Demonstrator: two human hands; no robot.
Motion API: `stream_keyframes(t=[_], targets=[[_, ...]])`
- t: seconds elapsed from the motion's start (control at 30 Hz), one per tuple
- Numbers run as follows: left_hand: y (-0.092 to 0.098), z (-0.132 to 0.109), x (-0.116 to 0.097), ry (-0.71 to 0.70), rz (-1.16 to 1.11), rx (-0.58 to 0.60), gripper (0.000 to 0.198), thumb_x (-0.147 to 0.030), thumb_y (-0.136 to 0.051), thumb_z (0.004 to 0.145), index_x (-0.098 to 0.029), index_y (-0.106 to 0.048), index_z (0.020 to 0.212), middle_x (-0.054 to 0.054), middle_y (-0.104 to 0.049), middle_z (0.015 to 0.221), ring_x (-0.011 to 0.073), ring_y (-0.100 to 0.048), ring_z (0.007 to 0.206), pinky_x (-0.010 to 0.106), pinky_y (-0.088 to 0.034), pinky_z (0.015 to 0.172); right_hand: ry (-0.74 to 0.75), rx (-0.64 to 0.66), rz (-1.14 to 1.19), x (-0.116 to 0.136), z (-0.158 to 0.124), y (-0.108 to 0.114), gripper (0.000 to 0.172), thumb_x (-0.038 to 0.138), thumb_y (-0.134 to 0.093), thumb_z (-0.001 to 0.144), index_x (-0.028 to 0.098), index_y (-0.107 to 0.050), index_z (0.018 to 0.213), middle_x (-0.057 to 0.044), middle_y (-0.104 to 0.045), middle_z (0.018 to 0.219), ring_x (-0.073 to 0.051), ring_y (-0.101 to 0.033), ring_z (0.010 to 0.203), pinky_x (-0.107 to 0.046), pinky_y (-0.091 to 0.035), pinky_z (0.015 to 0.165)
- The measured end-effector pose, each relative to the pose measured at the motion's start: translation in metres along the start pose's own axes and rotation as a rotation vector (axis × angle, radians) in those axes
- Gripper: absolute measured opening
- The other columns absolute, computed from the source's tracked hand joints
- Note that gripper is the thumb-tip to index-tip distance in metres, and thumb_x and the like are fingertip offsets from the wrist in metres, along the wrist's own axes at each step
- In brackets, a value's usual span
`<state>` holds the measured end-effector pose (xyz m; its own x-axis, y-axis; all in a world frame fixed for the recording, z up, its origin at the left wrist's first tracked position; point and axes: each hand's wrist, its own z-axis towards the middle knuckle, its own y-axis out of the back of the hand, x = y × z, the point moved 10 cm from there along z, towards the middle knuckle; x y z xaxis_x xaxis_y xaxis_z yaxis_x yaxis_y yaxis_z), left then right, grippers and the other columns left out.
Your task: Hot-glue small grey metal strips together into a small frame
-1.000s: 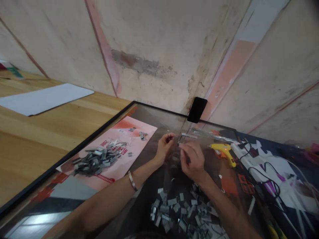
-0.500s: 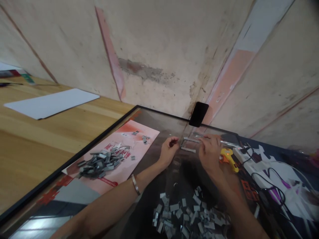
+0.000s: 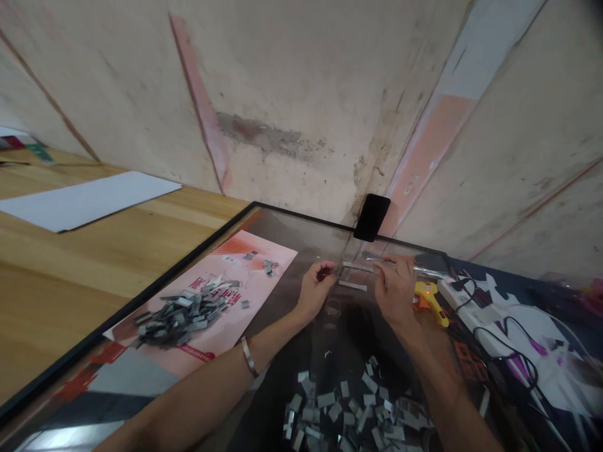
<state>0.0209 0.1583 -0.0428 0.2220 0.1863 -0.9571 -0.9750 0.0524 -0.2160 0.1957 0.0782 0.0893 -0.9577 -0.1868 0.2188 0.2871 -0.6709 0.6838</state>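
Note:
My left hand [image 3: 318,290] has its fingers curled in a pinch at the left ends of two thin pale grey strips; whatever lies between the fingertips is too small to make out. The upper strip [image 3: 358,267] and the lower strip [image 3: 353,285] lie roughly parallel on the dark glossy tabletop [image 3: 301,245], with a dark edge joining them at the left. Around the right end of the upper strip, the fingers of my right hand [image 3: 396,289] are closed. Behind that hand runs a clear, shiny plastic piece [image 3: 431,272].
Small grey pieces lie loose in front [image 3: 348,408] and heaped [image 3: 183,314] on a pink printed sheet [image 3: 254,276]. Right of my hand are a yellow glue gun [image 3: 431,302] and a white power strip [image 3: 464,307] with cables. A black phone [image 3: 372,217] leans at the wall.
The whole view has shifted slightly, so things sit a little farther left. Both hands stay at the strips with nearly the same pose.

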Motion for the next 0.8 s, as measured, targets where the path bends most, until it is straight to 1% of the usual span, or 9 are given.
stream_keyframes(t=[0.07,0.17,0.27,0.37,0.47,0.8], targets=[[0.000,-0.001,0.000,-0.006,-0.006,0.001,0.025,-0.018,-0.061,0.073,-0.016,-0.064,0.097,0.004,-0.063,0.091,0.0150,-0.057,0.085,0.026,-0.044,0.078,-0.070,-0.008,0.079,-0.018,-0.003,0.000,0.024,0.016,-0.049,0.081,0.019,-0.067,0.097,-0.009,-0.059,0.104,-0.024,-0.051,0.104,-0.043,-0.040,0.092],[0.000,-0.002,0.000,-0.012,-0.007,0.005,0.026,-0.019,-0.061,0.073,-0.016,-0.064,0.098,0.003,-0.062,0.089,0.0145,-0.056,0.083,0.025,-0.044,0.077,-0.236,0.021,0.245,-0.048,-0.011,-0.009,0.023,0.022,-0.052,0.080,0.018,-0.065,0.099,-0.008,-0.061,0.098,-0.021,-0.057,0.089,-0.038,-0.046,0.083],[0.001,-0.004,0.002,0.001,-0.002,0.006,0.026,-0.020,-0.061,0.074,-0.017,-0.064,0.099,0.003,-0.062,0.089,0.0142,-0.055,0.082,0.025,-0.043,0.076,-0.331,0.088,0.359,-0.061,-0.017,-0.025,0.029,0.027,-0.058,0.076,0.016,-0.064,0.102,-0.008,-0.062,0.097,-0.019,-0.058,0.079,-0.036,-0.049,0.077],[0.000,-0.004,0.002,0.004,-0.012,0.013,0.025,-0.021,-0.061,0.074,-0.017,-0.064,0.098,0.002,-0.061,0.089,0.0138,-0.055,0.083,0.025,-0.043,0.077,-0.363,0.162,0.426,-0.061,-0.018,-0.041,0.035,0.031,-0.060,0.074,0.015,-0.064,0.105,-0.008,-0.064,0.097,-0.019,-0.058,0.077,-0.035,-0.049,0.073],[0.000,-0.003,0.002,0.004,-0.027,0.013,0.023,-0.021,-0.061,0.074,-0.016,-0.064,0.097,0.002,-0.061,0.088,0.0137,-0.054,0.082,0.025,-0.042,0.078,-0.362,0.192,0.434,-0.058,-0.016,-0.049,0.037,0.032,-0.060,0.073,0.015,-0.064,0.106,-0.009,-0.065,0.097,-0.019,-0.059,0.078,-0.034,-0.049,0.072],[0.001,-0.003,0.003,0.011,-0.009,-0.004,0.024,-0.020,-0.061,0.073,-0.016,-0.063,0.097,0.003,-0.062,0.088,0.0139,-0.055,0.082,0.025,-0.043,0.076,-0.325,0.184,0.398,-0.055,-0.012,-0.051,0.031,0.029,-0.058,0.074,0.017,-0.066,0.102,-0.007,-0.065,0.094,-0.018,-0.058,0.075,-0.035,-0.048,0.075]])
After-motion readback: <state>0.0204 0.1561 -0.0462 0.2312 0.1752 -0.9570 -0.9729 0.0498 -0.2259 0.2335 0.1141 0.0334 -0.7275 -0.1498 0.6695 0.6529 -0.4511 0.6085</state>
